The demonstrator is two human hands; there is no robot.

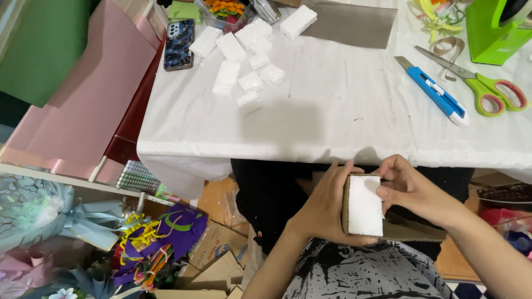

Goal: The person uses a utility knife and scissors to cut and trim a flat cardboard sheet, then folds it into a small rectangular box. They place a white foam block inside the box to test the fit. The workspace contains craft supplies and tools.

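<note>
Left hand (324, 207) cups the cardboard box (347, 204) below the counter (332, 111) edge — right hand (410, 188) pinches the foam block (366, 206) inside it. Push crooked and the foam could crumble — or jam.

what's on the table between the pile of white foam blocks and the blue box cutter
Nothing lies there: in the head view the stretch between the white foam blocks and the blue box cutter is bare white tablecloth, apart from a few tiny specks.

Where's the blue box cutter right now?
The blue box cutter lies on the white table, toward the right of the head view, just left of the green-handled scissors, far from both hands.
</note>
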